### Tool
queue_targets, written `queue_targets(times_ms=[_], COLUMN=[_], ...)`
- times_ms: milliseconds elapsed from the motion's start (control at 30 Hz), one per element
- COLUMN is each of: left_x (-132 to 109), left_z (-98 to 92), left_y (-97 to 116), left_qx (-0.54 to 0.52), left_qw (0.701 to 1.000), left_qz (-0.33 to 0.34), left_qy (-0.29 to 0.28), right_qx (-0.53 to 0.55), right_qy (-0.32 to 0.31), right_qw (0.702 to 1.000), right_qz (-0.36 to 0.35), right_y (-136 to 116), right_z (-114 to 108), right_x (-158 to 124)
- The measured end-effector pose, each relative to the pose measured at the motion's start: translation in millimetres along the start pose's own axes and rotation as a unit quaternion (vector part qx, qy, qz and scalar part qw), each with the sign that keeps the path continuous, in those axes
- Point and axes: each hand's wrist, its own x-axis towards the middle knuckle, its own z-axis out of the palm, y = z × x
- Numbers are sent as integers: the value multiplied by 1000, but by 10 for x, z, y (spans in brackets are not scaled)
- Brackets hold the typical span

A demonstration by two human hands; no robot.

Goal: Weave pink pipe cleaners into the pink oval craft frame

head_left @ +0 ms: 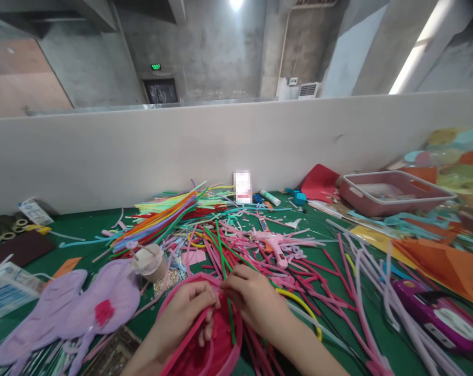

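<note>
A round pink-and-red piece with a raised rim, like a shallow basket, is at the bottom middle. My left hand is closed, its fingers wrapped over the basket's pink edge. From the right, my right hand reaches in with fingers pinched at the far rim. A thin green pipe cleaner passes at those fingertips, one end over the red inside and the other pointing away up the table. The fingertips hide part of it. Pink and red pipe cleaners are scattered right of the hands.
A bundle of multicoloured pipe cleaners lies behind. Around it are a pink glue gun, a paper cup, a purple butterfly shape, a purple device and a pink tray. A white partition edges the table.
</note>
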Motion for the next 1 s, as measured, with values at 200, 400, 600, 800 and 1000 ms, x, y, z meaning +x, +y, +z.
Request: queue_targets(times_ms=[200,400,600,800,1000], left_x=[-23,-79,-130,-100,-50], left_z=[-35,-56,-50,-250,-434], left_y=[3,39,83,85,104], left_qx=[-72,-79,15,471,500], left_qw=[997,997,993,759,735], left_qz=[-5,-15,119,445,458], left_qy=[17,12,23,62,11], right_qx=[-51,32,126,223,323], right_qy=[-39,-19,0,-63,-112], right_qw=[998,999,991,971,939], right_qz=[-20,-25,39,65,50], right_y=[-89,-44,-16,-70,-150], right_z=[-9,-68,-178,-205,-256], right_x=[3,7,47,14,-26])
